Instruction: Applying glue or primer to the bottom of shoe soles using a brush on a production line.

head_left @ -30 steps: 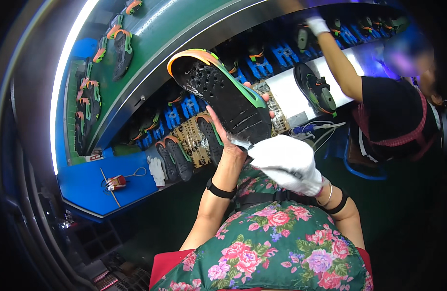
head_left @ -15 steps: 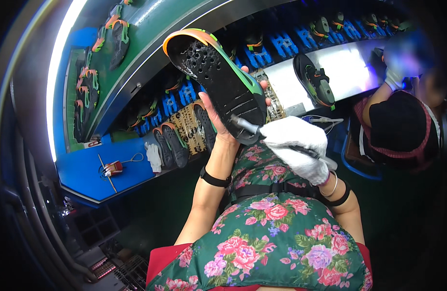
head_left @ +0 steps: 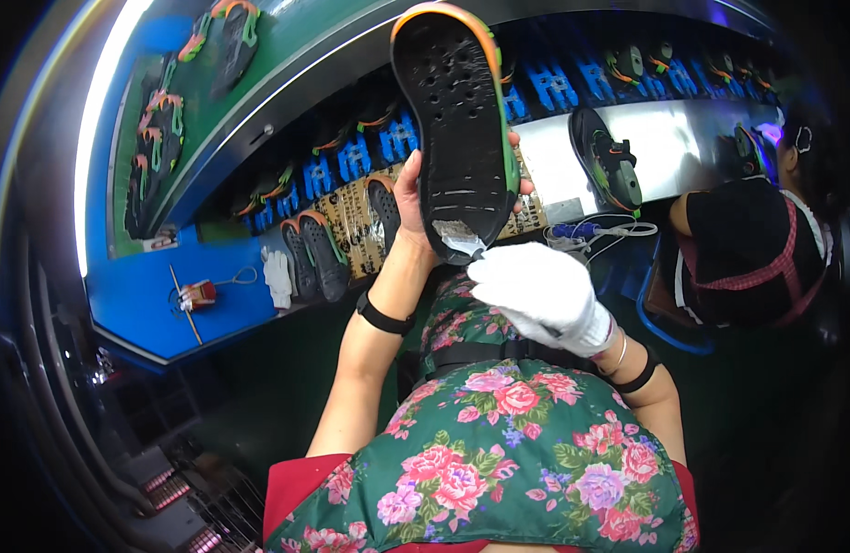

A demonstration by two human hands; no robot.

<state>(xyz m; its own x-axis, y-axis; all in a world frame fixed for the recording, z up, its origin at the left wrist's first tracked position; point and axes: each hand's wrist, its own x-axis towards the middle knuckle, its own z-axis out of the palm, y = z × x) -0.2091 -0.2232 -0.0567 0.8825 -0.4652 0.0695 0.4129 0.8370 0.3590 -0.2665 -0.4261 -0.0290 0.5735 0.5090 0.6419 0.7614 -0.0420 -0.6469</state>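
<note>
My bare left hand is closed around a black shoe sole with an orange and green rim, its fingertips showing past the right edge. The sole stands lengthwise in front of me, its hollowed inner face toward me, with a wet gloss and several holes at the far end. In a white glove, my right hand grips a brush. The pale bristles press on the sole's near end. Most of the handle is hidden by the glove.
Behind stands a metal bench with a dark shoe on it and blue racks along it. More soles and a white glove lie left, beside a blue board. A co-worker sits at the right.
The sole has turned more upright and shifted right. The brush has moved down to the sole's near end, with my gloved right hand slightly lower and further left.
</note>
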